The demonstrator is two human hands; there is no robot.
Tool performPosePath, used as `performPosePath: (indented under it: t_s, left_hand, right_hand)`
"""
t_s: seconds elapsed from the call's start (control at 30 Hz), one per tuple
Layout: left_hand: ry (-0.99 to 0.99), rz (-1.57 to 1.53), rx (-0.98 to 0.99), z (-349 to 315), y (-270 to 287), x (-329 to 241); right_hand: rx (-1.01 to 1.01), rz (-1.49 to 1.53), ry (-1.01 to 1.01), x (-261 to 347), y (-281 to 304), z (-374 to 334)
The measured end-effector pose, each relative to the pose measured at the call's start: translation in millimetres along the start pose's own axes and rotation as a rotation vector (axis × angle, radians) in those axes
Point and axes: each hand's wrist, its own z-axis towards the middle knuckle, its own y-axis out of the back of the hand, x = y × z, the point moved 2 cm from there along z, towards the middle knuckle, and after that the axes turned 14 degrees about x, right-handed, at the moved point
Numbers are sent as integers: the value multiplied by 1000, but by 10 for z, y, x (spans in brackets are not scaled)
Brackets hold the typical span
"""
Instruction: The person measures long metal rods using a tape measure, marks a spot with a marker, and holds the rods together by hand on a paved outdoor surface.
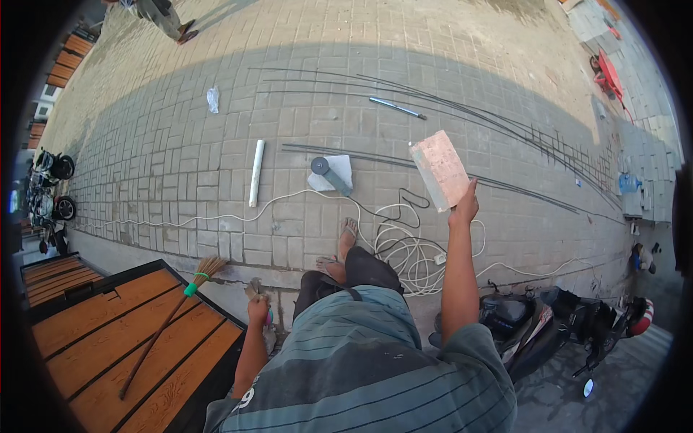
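Note:
My right hand (464,204) is stretched forward and grips the near corner of a flat rectangular board (442,169), pinkish with a grey strip along one side. Low at my left side, my left hand (258,309) is closed around a small brownish flat piece (253,290), whose kind I cannot make out. In front of my feet an angle grinder (330,177) rests on a whitish slab (341,164). A loosely coiled white extension cord (411,260) lies below the board, with a dark cable (406,206) beside it.
Long thin metal rods (433,101) cross the paving, with a blue-silver tube (397,108) among them. A white pipe (256,173) lies left of the grinder. A broom (162,328) leans on a wooden-slatted gate (94,317). A motorbike (548,321) stands right; a person (162,16) is far left.

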Motion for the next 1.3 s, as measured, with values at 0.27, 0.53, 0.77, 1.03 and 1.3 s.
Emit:
performPosePath:
  t_s: [0.27, 0.53, 0.77, 1.03, 1.3]
  left_hand:
    - [-232, 314, 286, 593, -551, -1986]
    - [-335, 395, 443, 1167, -647, -2563]
    - [-415, 700, 569, 2209, -1121, -2315]
    - [-443, 1024, 861, 4248, -3346, -1727]
    - [-697, 1109, 1148, 5434, -4707, -1550]
  right_hand:
    - [-318, -52, -171, -1237, 848, 302]
    - [-396, -207, -246, -1801, 1246, 182]
    - [-568, 32, -258, -2978, 1775, 736]
    - [-551, -209, -186, -4583, 3180, 2671]
    - [-342, -265, -85, -5008, 3393, 3870]
